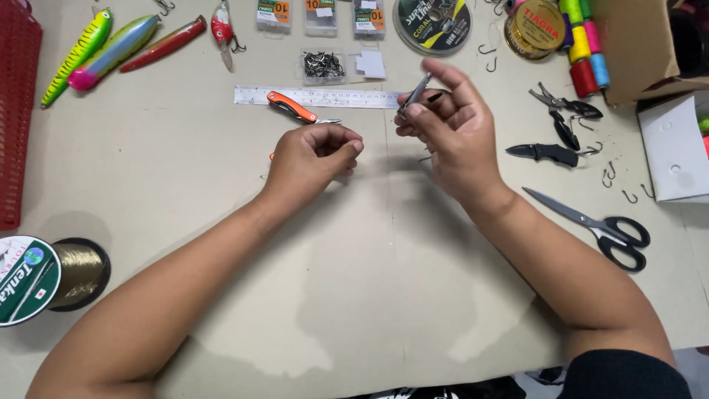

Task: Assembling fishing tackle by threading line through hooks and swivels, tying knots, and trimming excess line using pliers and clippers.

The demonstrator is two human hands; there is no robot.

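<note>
My right hand (458, 144) is raised above the table and pinches a slim grey metal tool (415, 92) between thumb and fingertips, its tip pointing up and away. My left hand (314, 157) rests on the table just to the left, fingers curled into a loose fist with thumb pressed to forefinger. Nothing shows inside it. A small orange bit (272, 156) peeks out beside that hand. An orange-handled pair of pliers (294, 108) lies just beyond the left hand, across a steel ruler (325, 97).
Fishing lures (111, 48) lie at the far left beside a red basket (16, 111). Hook packets (322, 16), line spools (432, 24), thread spools (583, 44) and a cardboard box (642, 44) line the back. Black scissors (602, 227), a folding knife (543, 152) and loose hooks (617, 185) lie right. A line spool (44, 277) sits near left.
</note>
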